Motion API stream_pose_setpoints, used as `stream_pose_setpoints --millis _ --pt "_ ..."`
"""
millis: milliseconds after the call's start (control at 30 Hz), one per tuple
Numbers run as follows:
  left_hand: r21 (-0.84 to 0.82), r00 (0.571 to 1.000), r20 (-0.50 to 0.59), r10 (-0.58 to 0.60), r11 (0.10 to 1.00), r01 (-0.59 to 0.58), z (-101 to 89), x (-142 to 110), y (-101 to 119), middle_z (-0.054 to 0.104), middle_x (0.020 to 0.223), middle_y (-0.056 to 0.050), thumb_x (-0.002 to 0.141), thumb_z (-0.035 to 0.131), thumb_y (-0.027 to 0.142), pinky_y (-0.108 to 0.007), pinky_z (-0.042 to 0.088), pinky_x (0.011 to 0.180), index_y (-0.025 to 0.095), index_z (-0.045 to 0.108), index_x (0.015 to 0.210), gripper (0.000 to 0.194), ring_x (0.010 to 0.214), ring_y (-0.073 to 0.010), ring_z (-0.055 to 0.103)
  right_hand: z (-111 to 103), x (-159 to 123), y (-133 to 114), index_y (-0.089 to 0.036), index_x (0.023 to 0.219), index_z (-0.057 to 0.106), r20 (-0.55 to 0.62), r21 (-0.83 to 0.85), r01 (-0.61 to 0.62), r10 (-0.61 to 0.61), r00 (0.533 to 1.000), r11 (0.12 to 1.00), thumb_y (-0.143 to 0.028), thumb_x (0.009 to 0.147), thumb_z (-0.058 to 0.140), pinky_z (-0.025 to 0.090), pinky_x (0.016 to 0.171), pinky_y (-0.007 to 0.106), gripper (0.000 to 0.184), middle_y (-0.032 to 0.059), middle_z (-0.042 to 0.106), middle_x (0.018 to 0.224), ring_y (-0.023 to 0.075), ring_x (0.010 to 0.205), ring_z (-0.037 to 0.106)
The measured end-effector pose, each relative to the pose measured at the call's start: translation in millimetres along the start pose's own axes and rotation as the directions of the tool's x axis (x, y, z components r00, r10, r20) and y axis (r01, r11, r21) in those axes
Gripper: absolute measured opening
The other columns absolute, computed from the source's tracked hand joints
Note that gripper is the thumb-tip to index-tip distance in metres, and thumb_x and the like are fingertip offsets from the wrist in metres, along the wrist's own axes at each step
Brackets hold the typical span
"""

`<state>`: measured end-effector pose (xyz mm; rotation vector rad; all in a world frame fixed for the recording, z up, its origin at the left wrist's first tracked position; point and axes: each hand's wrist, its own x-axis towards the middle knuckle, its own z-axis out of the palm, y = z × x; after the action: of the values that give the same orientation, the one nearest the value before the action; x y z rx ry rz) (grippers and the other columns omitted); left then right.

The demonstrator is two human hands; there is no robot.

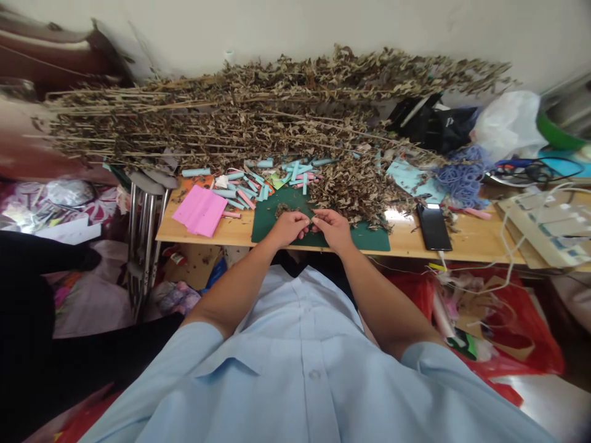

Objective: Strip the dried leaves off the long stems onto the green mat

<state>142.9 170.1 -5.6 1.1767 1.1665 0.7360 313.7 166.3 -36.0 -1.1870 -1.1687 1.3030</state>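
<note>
My left hand point(290, 227) and my right hand point(331, 227) meet at the front of a green cutting mat point(272, 227), both with fingers pinched. A small brown bit, like dried leaf, shows at the right fingertips; what the left fingers hold is too small to make out. Just behind the left hand lies a little crumbled dried leaf point(284, 208). A heap of loose dried leaves point(351, 191) covers the mat's back right. Several blue and pink paper rolls point(249, 184) are scattered behind and left of the mat.
Long dried leafy stalks point(221, 123) are piled along the wall. Pink paper sheets point(199, 210) lie left on the wooden table point(401, 242). To the right are a black phone point(433, 227) with a cable, blue string point(464, 175) and a power strip point(549, 227). Metal crutches point(143, 240) lean at the left.
</note>
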Motion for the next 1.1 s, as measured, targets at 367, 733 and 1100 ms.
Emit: stream_pose_setpoints --millis 367,733,1100 --pt "0.023 0.999 -0.039 0.034 0.999 -0.033 0.6 3.6 -6.9 0.064 0.066 0.000 0.086 0.058 0.026 -0.018 0.034 0.045 0.013 0.068 0.084 0.016 0.045 -0.0050 0.051 0.4 1.4 0.9 -0.022 0.106 0.067 0.032 0.065 -0.045 0.043 0.999 0.997 -0.038 0.069 0.078 0.059 0.064 0.032 0.041 -0.0015 0.068 0.080 0.0130 0.062 0.065" --pt "-0.076 0.992 -0.117 -0.054 0.996 0.045 2.9 0.6 -0.9 0.062 0.065 0.001 0.086 0.061 0.028 -0.017 0.030 0.042 0.015 0.063 0.080 0.014 0.044 -0.0046 0.048 -0.6 1.2 1.6 -0.023 0.105 0.067 -0.016 0.082 -0.041 0.042 0.999 0.996 -0.037 0.069 0.079 0.060 0.063 0.032 0.041 -0.0029 0.066 0.075 0.0139 0.062 0.065" --pt "-0.131 0.979 -0.178 -0.103 0.988 0.080 4.9 2.3 -0.3 0.062 0.067 0.001 0.086 0.060 0.030 -0.017 0.029 0.039 0.018 0.061 0.081 0.013 0.044 -0.0052 0.049 -1.9 2.5 0.2 -0.024 0.101 0.064 -0.151 0.196 -0.005 0.036 0.988 0.981 -0.034 0.072 0.075 0.062 0.064 0.034 0.032 -0.0042 0.060 0.071 0.0137 0.062 0.064"
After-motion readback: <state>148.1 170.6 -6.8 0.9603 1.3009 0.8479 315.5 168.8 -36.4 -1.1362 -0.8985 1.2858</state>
